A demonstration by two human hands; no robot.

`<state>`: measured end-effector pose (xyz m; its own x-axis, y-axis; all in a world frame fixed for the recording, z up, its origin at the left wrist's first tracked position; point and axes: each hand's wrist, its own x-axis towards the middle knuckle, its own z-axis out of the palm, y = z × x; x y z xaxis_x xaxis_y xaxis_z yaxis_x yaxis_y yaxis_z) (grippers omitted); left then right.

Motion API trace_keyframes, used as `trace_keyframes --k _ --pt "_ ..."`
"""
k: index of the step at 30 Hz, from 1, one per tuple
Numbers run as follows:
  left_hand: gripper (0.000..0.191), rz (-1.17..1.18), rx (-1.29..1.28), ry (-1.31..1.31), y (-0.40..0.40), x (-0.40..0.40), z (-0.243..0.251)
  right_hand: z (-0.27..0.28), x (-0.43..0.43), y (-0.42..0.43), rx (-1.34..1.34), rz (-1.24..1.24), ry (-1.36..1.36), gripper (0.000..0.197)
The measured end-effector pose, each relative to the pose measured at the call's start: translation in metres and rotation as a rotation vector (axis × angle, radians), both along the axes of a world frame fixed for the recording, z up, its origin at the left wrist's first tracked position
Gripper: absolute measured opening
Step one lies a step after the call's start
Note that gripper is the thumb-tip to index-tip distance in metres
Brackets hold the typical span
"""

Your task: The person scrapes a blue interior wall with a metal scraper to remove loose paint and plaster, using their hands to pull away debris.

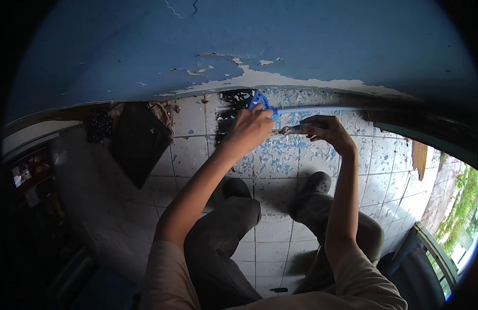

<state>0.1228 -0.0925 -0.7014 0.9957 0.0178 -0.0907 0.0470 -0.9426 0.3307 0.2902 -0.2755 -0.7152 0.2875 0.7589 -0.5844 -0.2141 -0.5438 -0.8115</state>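
A broom with black bristles (233, 102), a blue plastic head (262, 101) and a pale pole lies against the foot of the peeling blue wall (239, 42). My left hand (252, 126) is at the broom head, fingers curled; whether they grip its blue plastic is unclear. Just right of it, my right hand (326, 130) holds a worn, dirty stick-like tool (291, 130) that points left towards my left hand. Its far end is partly hidden by that hand. Blue and white paint flakes (279, 155) are strewn over the white floor tiles under both hands.
My feet in dark clogs (318, 182) rest on the tiles below the flakes. A dark flat panel (140, 143) and crumpled cloth (98, 126) lie at the left by the wall. At the right are a splintered wood piece (419, 159) and a doorway onto greenery.
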Motion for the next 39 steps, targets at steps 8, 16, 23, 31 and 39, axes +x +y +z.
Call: trace_keyframes --k 8,16,23,31,39 --pt "0.003 -0.133 0.505 0.111 -0.031 0.041 0.019 -0.142 -0.032 0.009 0.343 -0.050 0.434 0.036" --pt "0.006 -0.420 0.109 0.169 -0.061 0.011 0.005 -0.158 -0.015 0.064 0.441 -0.201 0.418 0.035" --pt "0.003 -0.327 0.079 0.196 -0.055 -0.012 0.002 -0.111 -0.066 0.119 0.559 -0.186 0.369 0.028" --pt "0.007 -0.399 -0.077 0.285 -0.070 -0.022 0.042 -0.085 -0.092 0.127 0.550 0.477 -0.405 0.029" --pt "0.004 -0.376 -0.028 0.146 -0.073 -0.018 0.029 -0.140 -0.026 0.039 0.690 -0.273 0.502 0.035"
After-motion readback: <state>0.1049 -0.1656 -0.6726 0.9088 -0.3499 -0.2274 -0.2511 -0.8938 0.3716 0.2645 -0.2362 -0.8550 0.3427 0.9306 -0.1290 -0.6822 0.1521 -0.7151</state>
